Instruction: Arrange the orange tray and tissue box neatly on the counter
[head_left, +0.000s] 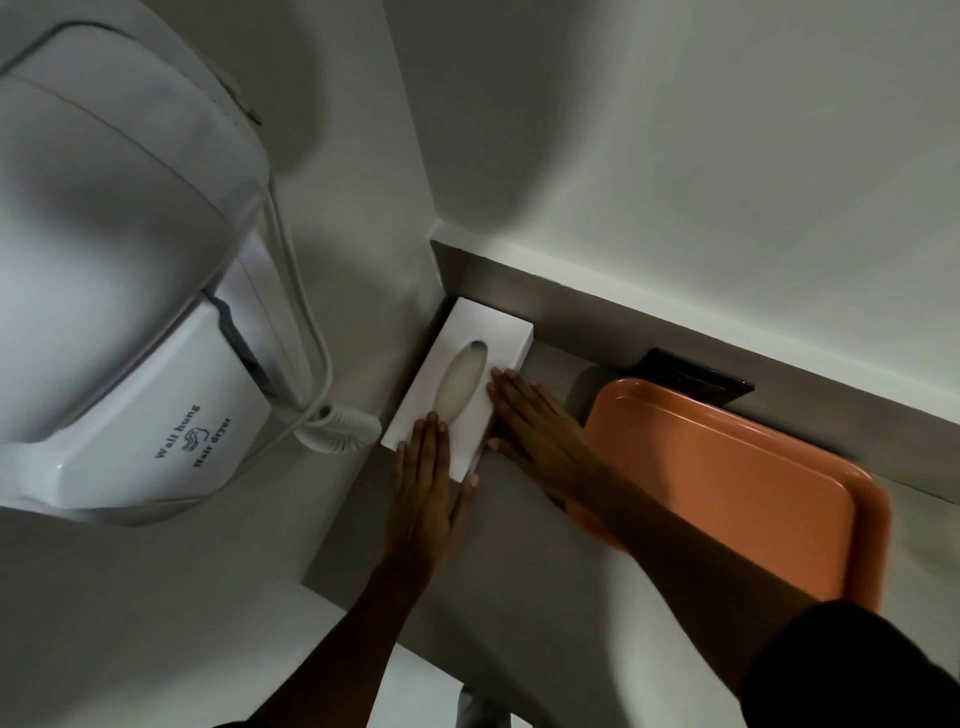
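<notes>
Both forearms reach in; I see my left hand (426, 483) flat on the tissue box (462, 387), my right hand (530, 421) flat against its side, neither gripping. Box sits in the corner, tray (727, 478) just right of it. Nearly done, I judge; only squaring remains.

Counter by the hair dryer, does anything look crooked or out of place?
Nothing is spilled or damaged. The white rectangular tissue box sits tucked into the wall corner under both flat hands, left and right. The orange plastic tray overhangs the counter's front edge.
</notes>
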